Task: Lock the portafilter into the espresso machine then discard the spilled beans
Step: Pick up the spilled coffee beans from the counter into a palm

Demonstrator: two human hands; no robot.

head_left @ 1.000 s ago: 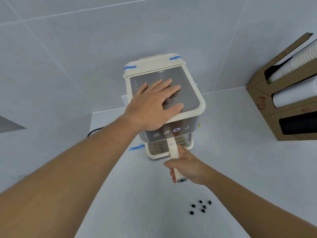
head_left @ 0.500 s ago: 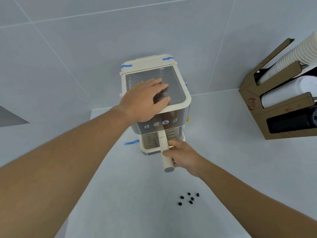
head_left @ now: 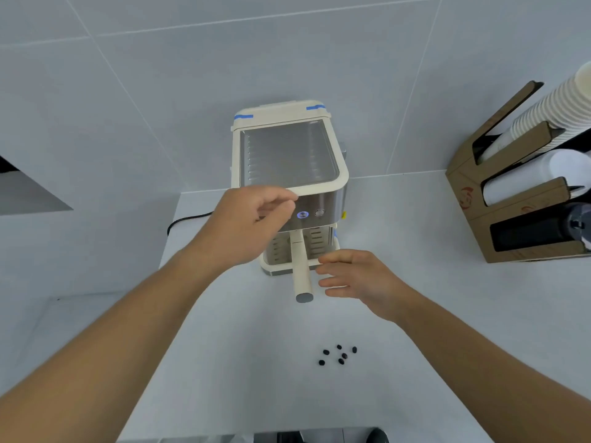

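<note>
A cream and steel espresso machine (head_left: 287,155) stands against the tiled wall. The portafilter (head_left: 300,270) sits under its front, and its cream handle points straight toward me. My left hand (head_left: 249,225) hovers in front of the machine's button panel, fingers loosely curled, holding nothing. My right hand (head_left: 358,279) is just right of the handle, fingers spread, not touching it. Several dark coffee beans (head_left: 338,356) lie scattered on the white counter (head_left: 243,362) nearer to me.
A cardboard cup dispenser (head_left: 511,199) with stacked white cups and dark lids stands at the right. A black power cord (head_left: 185,220) runs left of the machine. A dark object (head_left: 323,436) shows at the counter's front edge.
My left hand lifted off the machine's top and drew back to its front. My right hand let go of the portafilter handle and opened beside it.
</note>
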